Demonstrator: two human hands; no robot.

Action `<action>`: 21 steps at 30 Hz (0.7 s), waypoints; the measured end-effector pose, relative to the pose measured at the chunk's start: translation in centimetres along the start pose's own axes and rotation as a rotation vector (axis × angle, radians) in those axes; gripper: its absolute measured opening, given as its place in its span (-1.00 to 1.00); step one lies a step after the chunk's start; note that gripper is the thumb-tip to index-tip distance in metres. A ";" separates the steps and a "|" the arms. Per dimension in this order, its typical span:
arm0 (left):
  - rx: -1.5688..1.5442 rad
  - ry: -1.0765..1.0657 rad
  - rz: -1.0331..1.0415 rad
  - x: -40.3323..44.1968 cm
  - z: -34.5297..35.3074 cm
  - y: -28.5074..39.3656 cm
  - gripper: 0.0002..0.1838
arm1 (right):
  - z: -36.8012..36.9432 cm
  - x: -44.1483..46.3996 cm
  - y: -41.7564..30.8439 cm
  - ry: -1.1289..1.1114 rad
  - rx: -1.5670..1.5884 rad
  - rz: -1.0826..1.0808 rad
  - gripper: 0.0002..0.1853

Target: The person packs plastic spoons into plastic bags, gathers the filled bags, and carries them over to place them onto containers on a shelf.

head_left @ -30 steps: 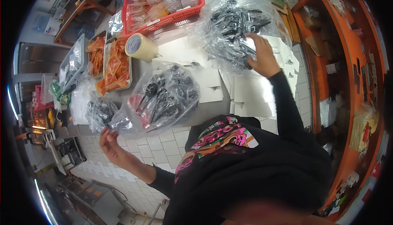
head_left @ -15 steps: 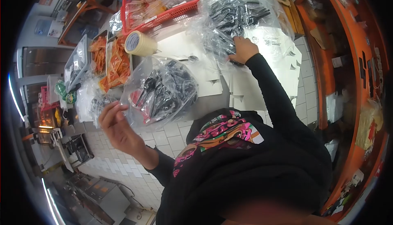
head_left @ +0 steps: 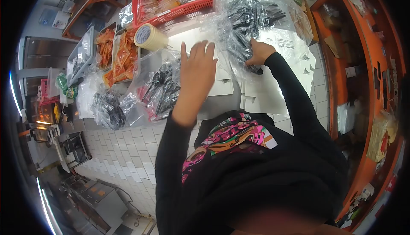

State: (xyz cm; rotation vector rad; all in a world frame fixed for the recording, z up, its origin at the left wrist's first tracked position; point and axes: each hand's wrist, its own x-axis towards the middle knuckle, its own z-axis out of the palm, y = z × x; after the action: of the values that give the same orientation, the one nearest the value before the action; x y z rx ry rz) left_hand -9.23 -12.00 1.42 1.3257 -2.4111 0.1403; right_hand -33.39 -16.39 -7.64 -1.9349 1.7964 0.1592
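Raising left hand (head_left: 198, 69) above the nearer bag of black cutlery (head_left: 160, 81), with grip wide; placing right hand (head_left: 262, 52) against the farther cutlery bag (head_left: 256, 18) on the counter (head_left: 224, 103), with closure undeterminable. Counting three bags with black contents, one red basket (head_left: 179, 10).

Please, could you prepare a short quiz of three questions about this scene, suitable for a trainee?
1. True or false: the person's bare left grip is closed into a tight fist.
2. Multiple choice: what does the red rectangular plastic basket hold?
A. Glass bottles
B. Clear plastic packets
C. Folded blue towels
3. Short answer: which grip is at the clear plastic bag of black plastic cutlery, farthest right on the table?

Key:
1. False; its fingers are extended.
2. B.
3. The right grip.
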 end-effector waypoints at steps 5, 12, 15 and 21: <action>0.340 -0.595 -0.124 1.4 5.7 -2.4 -0.85 | 0.8 -1.1 2.5 0.109 0.097 -0.088 -0.32; -0.097 0.180 -0.115 -0.7 -3.6 -1.1 -0.86 | 2.1 -3.5 5.4 0.297 0.521 0.014 -0.30; -0.362 0.102 -0.587 -4.8 -8.2 -3.2 -0.86 | 2.1 -4.1 5.1 0.366 0.684 0.030 -0.33; 0.240 -0.479 -0.640 -12.9 -7.4 -8.7 -0.79 | -0.6 -4.6 3.9 0.571 0.816 0.056 -0.45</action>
State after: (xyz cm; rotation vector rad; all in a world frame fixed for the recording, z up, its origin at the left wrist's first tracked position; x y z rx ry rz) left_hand 6.32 -4.57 2.50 2.3992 -2.2186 -0.0778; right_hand -37.82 -12.50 -6.33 -1.3851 1.8142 -1.0395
